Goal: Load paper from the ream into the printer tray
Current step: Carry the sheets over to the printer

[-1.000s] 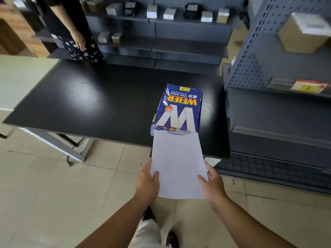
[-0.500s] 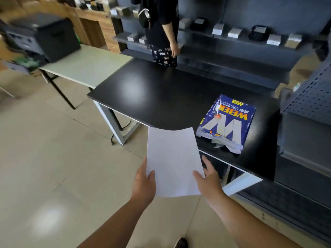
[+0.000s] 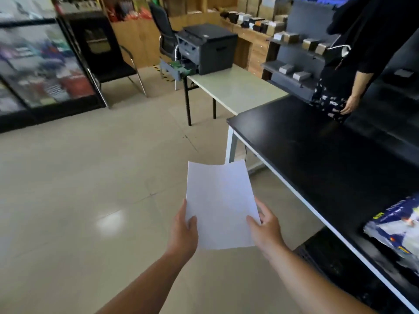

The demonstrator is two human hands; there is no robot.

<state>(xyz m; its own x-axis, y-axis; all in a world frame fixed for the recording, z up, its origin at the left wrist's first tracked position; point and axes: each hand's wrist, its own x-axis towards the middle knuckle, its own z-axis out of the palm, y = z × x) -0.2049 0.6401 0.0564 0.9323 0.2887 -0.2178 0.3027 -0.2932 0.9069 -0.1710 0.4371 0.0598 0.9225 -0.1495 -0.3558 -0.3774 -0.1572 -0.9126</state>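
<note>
I hold a thin stack of white paper (image 3: 218, 202) flat in front of me over the floor. My left hand (image 3: 184, 232) grips its near left edge and my right hand (image 3: 265, 227) grips its near right edge. The blue ream wrapper (image 3: 396, 227), torn open, lies on the black table (image 3: 317, 155) at the far right edge of the view. The dark grey printer (image 3: 206, 47) stands far ahead on a pale table (image 3: 235, 89), with its paper tray (image 3: 174, 69) pulled out toward the left.
A person in dark clothes (image 3: 353, 53) stands at the back right by grey shelves (image 3: 292, 62) of small boxes. A black chair (image 3: 108, 62) and a glass-fronted cabinet (image 3: 38, 64) stand at the left. Tiled floor (image 3: 90, 177) stretches between me and the printer.
My view has swung left, away from the ream. The paper came fully out of the wrapper and travels with both hands; the printer now lies ahead and the ream has slid to the right edge.
</note>
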